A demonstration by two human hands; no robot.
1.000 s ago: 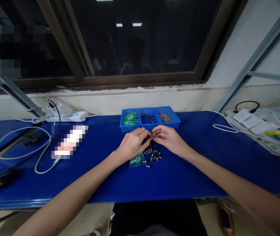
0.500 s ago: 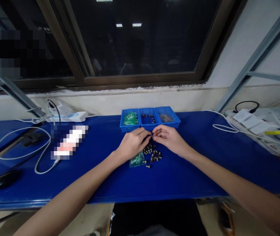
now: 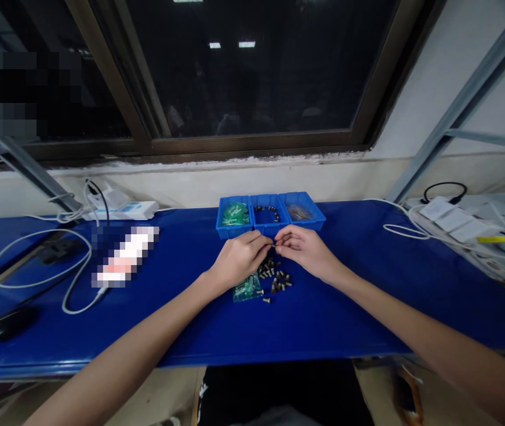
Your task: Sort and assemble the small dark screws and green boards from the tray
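My left hand (image 3: 242, 255) and my right hand (image 3: 304, 249) meet fingertip to fingertip just in front of the blue bins. Both are closed in a pinch around something tiny between them, too small to name. Below the hands lies a loose pile of small dark-and-silver screw-like parts (image 3: 281, 283), with one stray part (image 3: 267, 300) closer to the table's front. A clear green bag (image 3: 246, 290) of slim pieces lies under my left wrist, partly covered by it.
Three joined blue bins (image 3: 266, 234) stand behind the hands, holding green-bagged pieces, small dark parts and a clear bag. At left are a power strip (image 3: 139, 210), a white cable (image 3: 68, 309) and a black mouse (image 3: 8, 325). White adapters (image 3: 454, 219) lie at right.
Both hands stay in the same place, with only a slight shift at the fingertips. The loose parts and bins have not moved.
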